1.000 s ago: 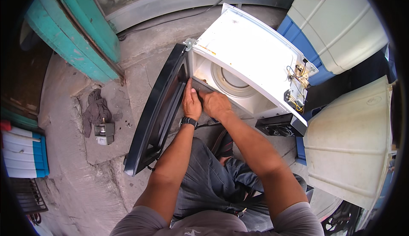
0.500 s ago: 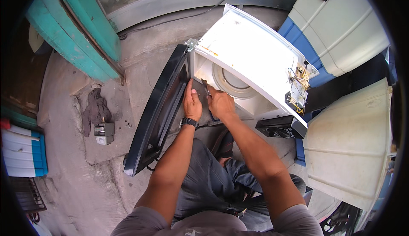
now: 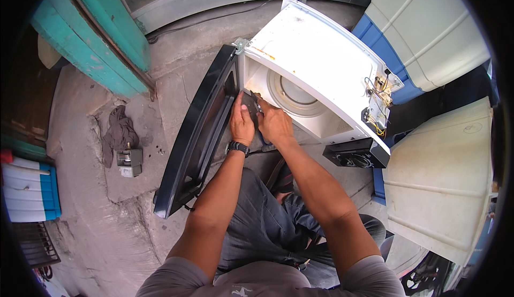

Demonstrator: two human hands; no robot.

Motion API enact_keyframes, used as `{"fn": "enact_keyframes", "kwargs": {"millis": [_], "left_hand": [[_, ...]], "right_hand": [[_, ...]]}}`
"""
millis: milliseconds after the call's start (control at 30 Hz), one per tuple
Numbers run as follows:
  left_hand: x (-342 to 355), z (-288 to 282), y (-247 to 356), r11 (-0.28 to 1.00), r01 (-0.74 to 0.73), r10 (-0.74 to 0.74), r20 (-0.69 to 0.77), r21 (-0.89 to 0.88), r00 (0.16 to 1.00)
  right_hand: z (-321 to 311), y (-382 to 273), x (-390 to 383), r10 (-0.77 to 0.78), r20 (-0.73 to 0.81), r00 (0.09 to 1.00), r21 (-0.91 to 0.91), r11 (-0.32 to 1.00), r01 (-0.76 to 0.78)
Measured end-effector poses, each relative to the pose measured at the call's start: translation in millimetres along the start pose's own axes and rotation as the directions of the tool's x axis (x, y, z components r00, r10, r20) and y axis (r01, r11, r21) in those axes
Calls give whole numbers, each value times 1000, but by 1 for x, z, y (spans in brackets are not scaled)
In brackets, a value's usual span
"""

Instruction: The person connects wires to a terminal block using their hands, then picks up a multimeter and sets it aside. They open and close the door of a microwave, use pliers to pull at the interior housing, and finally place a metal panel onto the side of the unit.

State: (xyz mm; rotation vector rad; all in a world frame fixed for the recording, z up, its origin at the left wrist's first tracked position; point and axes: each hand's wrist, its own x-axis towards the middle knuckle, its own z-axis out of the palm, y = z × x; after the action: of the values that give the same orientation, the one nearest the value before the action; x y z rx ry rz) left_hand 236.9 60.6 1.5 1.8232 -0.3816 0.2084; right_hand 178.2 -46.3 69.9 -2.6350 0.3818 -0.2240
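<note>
A white microwave oven (image 3: 321,45) stands with its cover off and its dark door (image 3: 198,136) swung wide to the left. My right hand (image 3: 274,124) is closed around pliers (image 3: 254,96) with what look like blue handles. Their jaws point at the lower hinge corner of the oven front. My left hand (image 3: 242,123) lies by the door's inner edge at that same corner, its fingers stretched out and pressed close together. What the jaws touch is too small to make out. Through the oven's open front a round turntable recess (image 3: 294,96) shows.
A detached control panel (image 3: 356,155) hangs by the oven's right side, beneath exposed wiring (image 3: 377,101). On the concrete to the left lie a metal magnetron (image 3: 129,162) and a dark rag (image 3: 120,128). Pale plastic washing machine bodies (image 3: 439,182) stand at right, a turquoise post (image 3: 96,56) at left.
The oven appears slightly higher in the picture. Both hands stay at the lower hinge corner, and the pliers have shifted only slightly.
</note>
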Motion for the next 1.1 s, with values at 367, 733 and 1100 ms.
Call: {"fn": "enact_keyframes", "kwargs": {"millis": [367,733,1100], "left_hand": [[-1,-1,1,1000,-12,12,23,-19,1000],[3,2,0,1000,-26,26,49,-8,998],[1,-1,0,998,-57,55,62,32,997]], "right_hand": [[-4,-13,13,42,19,999,-35,999,-41],[-10,-6,14,133,37,990,-27,991,-132],[-15,-8,14,81,79,994,-9,997,-81]]}}
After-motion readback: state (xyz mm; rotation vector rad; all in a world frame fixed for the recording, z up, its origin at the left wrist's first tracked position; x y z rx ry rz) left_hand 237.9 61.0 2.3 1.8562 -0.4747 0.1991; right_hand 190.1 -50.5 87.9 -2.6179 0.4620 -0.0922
